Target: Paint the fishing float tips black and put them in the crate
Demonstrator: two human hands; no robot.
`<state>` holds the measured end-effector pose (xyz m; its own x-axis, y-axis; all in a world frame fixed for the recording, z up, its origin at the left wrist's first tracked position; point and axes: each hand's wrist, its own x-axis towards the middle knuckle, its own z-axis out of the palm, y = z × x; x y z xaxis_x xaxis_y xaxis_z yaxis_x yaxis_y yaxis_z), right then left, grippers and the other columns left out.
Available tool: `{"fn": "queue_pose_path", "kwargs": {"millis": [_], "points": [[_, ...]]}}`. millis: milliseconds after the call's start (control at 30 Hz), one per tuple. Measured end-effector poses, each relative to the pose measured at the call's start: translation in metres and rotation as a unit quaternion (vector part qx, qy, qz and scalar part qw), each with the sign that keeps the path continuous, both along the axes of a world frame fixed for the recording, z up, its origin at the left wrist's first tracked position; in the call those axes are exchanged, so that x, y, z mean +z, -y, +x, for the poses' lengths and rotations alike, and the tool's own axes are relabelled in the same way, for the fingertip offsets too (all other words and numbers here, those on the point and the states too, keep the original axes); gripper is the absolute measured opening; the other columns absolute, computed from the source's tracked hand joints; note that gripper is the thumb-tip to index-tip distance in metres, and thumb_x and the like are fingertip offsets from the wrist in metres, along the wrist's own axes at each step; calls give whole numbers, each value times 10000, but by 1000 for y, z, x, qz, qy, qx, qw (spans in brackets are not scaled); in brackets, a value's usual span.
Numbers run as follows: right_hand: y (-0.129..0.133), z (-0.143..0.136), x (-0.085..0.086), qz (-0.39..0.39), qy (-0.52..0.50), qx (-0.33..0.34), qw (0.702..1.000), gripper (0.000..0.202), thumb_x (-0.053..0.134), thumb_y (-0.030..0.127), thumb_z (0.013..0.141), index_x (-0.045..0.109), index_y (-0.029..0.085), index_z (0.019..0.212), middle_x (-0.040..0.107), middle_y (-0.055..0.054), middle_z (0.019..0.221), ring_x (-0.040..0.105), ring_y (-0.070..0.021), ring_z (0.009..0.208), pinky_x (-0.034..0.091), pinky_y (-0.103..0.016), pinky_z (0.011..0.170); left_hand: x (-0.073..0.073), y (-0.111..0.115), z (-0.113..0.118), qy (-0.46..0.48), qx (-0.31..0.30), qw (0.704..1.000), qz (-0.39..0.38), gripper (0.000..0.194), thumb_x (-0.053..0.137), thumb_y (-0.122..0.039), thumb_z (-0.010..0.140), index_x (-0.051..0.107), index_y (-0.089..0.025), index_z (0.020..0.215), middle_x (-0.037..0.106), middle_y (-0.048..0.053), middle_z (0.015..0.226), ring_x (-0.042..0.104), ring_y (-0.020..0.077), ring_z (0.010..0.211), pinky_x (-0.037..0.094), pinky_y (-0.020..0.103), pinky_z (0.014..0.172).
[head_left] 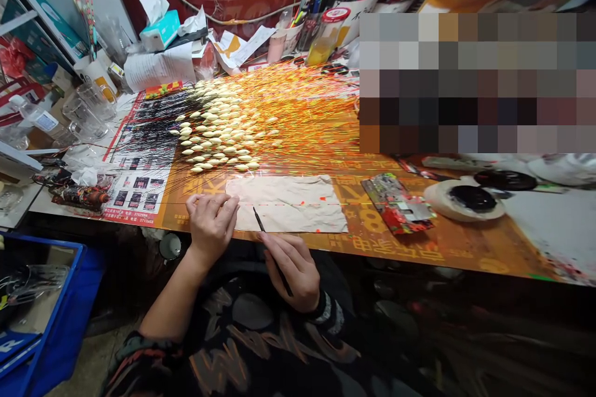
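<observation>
Dark patterned top (261, 353) nearest, bottom centre of frame. Left hand (212, 223), centre-left, pinches a thin rod (279, 205) running level across mid-frame over a red-spotted cloth (288, 189). Right hand (295, 270) grips a fine brush (259, 218), tip just below the rod. Risk: rod could roll if that pinch slackens, putting paint off-mark; wet cloth spots, if wet, could smear it. Readable: 电话 on printed sheet (142, 183), left, digits too small to trust; 家 on orange table cover (488, 236), lower right of centre; R on blue panel (28, 341), lower left

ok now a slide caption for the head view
Right hand holding a thin brush over a pale cloth, left hand at its edge
</observation>
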<state>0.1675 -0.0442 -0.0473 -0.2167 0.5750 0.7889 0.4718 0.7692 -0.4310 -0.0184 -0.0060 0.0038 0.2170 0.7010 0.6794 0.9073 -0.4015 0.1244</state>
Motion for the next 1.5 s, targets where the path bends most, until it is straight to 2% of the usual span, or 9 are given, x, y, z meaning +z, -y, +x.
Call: {"fn": "queue_pose_path", "kwargs": {"millis": [267,467,1200,1500], "points": [[0,-9,3,5,9,29,1000,645,593,1,858,442,178,1459,695,-125,1139,639,-244,990,576,-386,797,0,2,-8,-10,10,1000,7,231,633,-234,907,655,-218,1136,737,54,1015,629,192,903,349,417,916],[-1,-17,0,-5,20,15,1000,638,568,28,885,409,201,1479,692,-114,1167,644,-236,1018,551,-386,826,-2,2,-9,-10,9,1000,7,234,644,-239,900,657,-220,1132,737,51,1005,627,192,894,346,417,910],[-2,-18,2,-4,40,3,999,649,556,37,893,383,207,1495,692,-114,1173,647,-237,1003,538,-380,826,-5,3,-9,-3,9,1000,6,252,632,-259,908,668,-228,1155,734,64,1004,628,202,919,360,422,931],[-3,-8,-6,23,11,45,999,613,576,48,875,447,197,1456,706,-122,1124,673,-241,962,586,-388,783,-3,4,-13,-1,-5,1000,-15,213,590,-264,937,670,-207,1127,733,63,997,631,195,947,382,417,1006]]}}
